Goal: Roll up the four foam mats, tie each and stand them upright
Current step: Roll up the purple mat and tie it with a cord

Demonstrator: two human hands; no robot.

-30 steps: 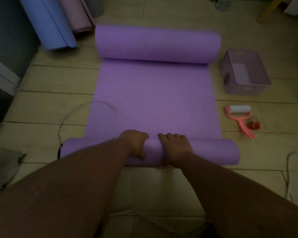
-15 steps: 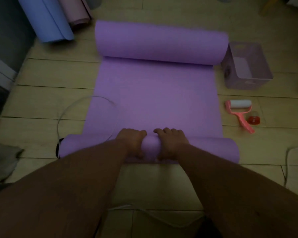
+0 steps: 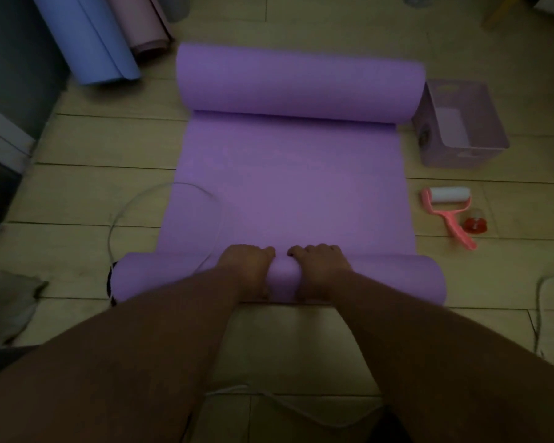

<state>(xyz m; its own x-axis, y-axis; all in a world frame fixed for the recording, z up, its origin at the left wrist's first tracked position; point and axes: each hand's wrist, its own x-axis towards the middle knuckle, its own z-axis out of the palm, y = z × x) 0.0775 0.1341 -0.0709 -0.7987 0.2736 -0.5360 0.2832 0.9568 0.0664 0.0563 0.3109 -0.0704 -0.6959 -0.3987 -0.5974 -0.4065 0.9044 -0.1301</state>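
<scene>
A purple foam mat (image 3: 288, 187) lies on the wooden floor, flat in the middle and curled into a big roll (image 3: 298, 81) at its far end. At the near end it forms a smaller roll (image 3: 394, 276). My left hand (image 3: 247, 266) and my right hand (image 3: 320, 266) grip this near roll side by side at its middle, fingers curled over the top. A blue rolled mat (image 3: 90, 36) and a pink rolled mat (image 3: 141, 24) lean at the far left.
A purple plastic bin (image 3: 461, 129) stands right of the mat. A pink lint roller (image 3: 448, 206) and a small red object (image 3: 475, 225) lie on the floor beside it. A white cord (image 3: 122, 219) loops at the left; another cord (image 3: 539, 308) lies at the right. Grey cloth (image 3: 7, 302) sits at the left edge.
My hands have pushed the near roll a little farther forward along the mat, so the flat stretch is shorter. My hands sit closer together than a second ago.
</scene>
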